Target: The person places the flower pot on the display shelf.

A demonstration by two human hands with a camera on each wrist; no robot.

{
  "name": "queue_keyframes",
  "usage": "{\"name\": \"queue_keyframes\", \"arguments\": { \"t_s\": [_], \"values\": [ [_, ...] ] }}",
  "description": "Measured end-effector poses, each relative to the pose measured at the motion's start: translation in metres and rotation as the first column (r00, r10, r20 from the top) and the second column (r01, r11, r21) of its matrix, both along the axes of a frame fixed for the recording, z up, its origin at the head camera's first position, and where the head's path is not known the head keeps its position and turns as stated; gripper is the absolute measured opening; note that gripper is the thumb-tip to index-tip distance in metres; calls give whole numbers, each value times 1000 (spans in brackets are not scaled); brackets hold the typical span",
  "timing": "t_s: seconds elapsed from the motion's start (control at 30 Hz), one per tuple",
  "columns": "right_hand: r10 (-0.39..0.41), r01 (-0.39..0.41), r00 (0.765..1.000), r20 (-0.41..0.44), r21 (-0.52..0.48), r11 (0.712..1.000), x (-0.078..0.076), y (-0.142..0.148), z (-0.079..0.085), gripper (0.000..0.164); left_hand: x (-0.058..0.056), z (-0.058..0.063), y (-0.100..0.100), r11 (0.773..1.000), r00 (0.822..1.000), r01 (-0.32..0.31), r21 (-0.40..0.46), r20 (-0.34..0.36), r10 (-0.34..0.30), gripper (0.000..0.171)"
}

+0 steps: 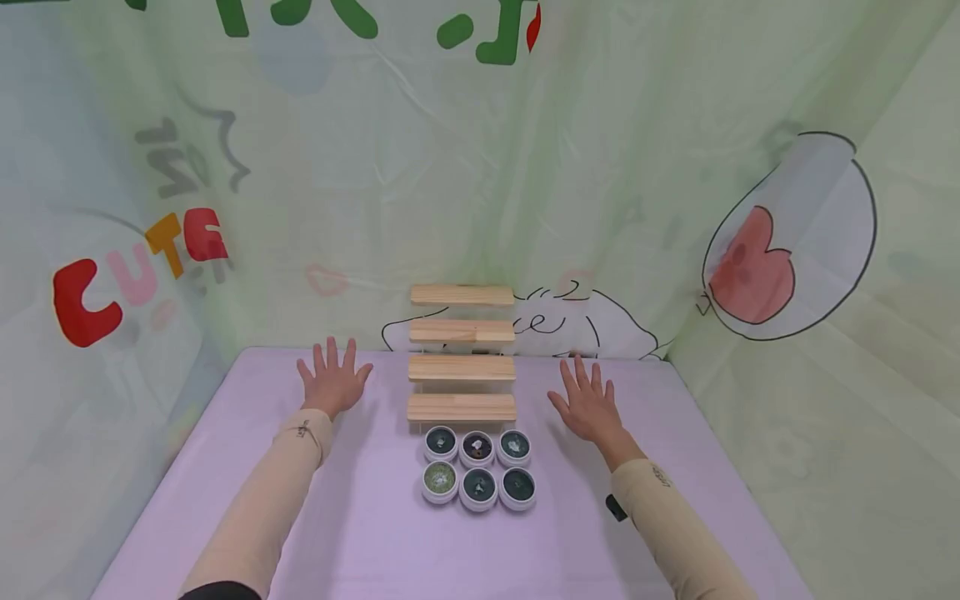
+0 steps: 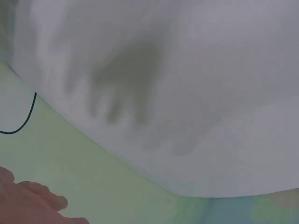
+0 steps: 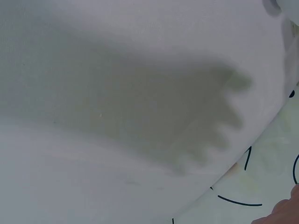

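My left hand point(image 1: 333, 385) is spread with its fingers straight, left of a stepped wooden rack point(image 1: 462, 367), and holds nothing. On the other side of the rack, my right hand point(image 1: 588, 410) is likewise spread and holds nothing. Both hands appear to hover, casting shadows on the tabletop. Several small round white jars point(image 1: 478, 489) stand in two rows before the rack, with mostly dark green contents; one front jar point(image 1: 439, 478) is lighter green. Part of the left hand point(image 2: 30, 205) shows low in the left wrist view, and part of the right hand point(image 3: 282, 210) in the right wrist view.
A pale lilac cloth point(image 1: 375, 542) covers the table. Printed curtains point(image 1: 337, 167) hang behind it and along both sides. A small black object point(image 1: 616, 507) shows at the right forearm, partly hidden by the sleeve.
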State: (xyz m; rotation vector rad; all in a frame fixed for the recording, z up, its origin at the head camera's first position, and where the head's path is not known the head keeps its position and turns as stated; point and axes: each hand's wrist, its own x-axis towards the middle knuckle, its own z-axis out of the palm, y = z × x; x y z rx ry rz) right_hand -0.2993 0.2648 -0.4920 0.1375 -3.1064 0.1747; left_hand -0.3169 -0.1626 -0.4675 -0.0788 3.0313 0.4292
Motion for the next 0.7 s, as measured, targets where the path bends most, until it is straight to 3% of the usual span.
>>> {"name": "queue_keyframes", "arguments": {
  "t_s": [0.1,0.23,0.37,0.53,0.63,0.7],
  "values": [
    [11,-11,1000,3,-8,1000,1,0,-2,72,-3,-1,4,998,996,46,33,-84,-43,68],
    [19,-19,1000,4,-4,1000,1,-1,-4,71,-8,-2,17,977,966,155,148,-228,-119,61],
    [36,-36,999,2,-6,999,3,-3,-4,70,-14,-7,34,914,945,256,314,-281,-168,52],
    [56,-56,998,-1,-27,998,7,-6,-6,70,-19,-16,48,811,935,333,481,-280,-217,53],
    [54,-54,998,14,-23,998,11,-7,-12,69,-21,-22,53,777,935,344,527,-264,-235,57],
    [57,-57,998,18,-34,998,14,-7,-17,68,-22,-26,56,769,937,344,539,-254,-241,58]
  ]
}}
